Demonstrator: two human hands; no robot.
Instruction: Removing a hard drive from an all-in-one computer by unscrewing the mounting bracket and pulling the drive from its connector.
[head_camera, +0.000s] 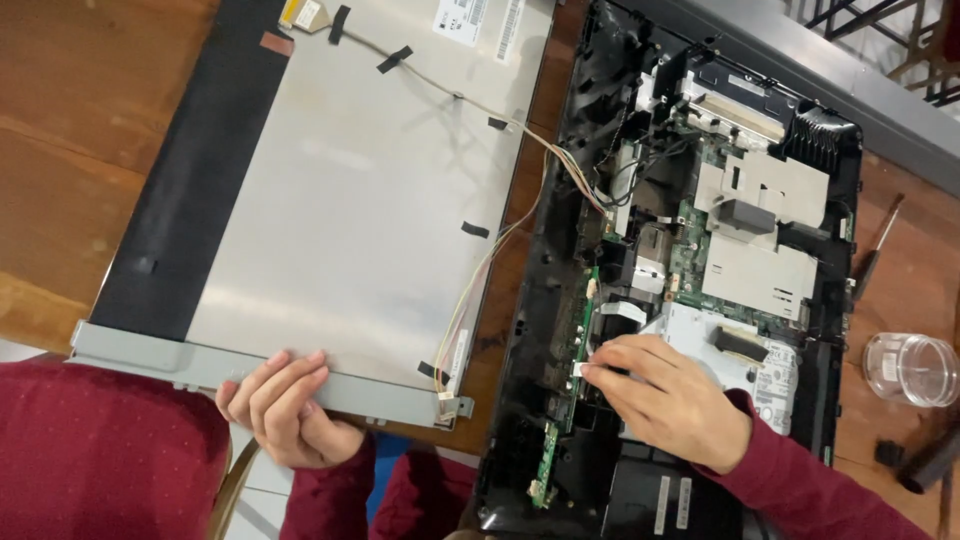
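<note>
Two hands work: left hand (288, 408) curls over the grey metal display panel's (350, 200) near edge; right hand (668, 398) apparently pinches a small white ribbon connector (590, 371) inside the open black computer chassis (690, 260).

A brown wooden table (70, 150) is filling the view. Beyond its far right corner, a grey ledge (850, 80) is running diagonally beside dark metal bars (850, 20).

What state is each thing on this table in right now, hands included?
Display panel: removed, lying back side up, cables taped to it.
Computer chassis: opened, circuit boards exposed.
Cable bundle: runs between panel and chassis.
Left hand: gripping the panel's metal edge.
Right hand: fingertips pinching a small white connector inside the chassis.
Clear plastic cup: lying on its side.
Screwdriver: lying untouched on the table.
</note>
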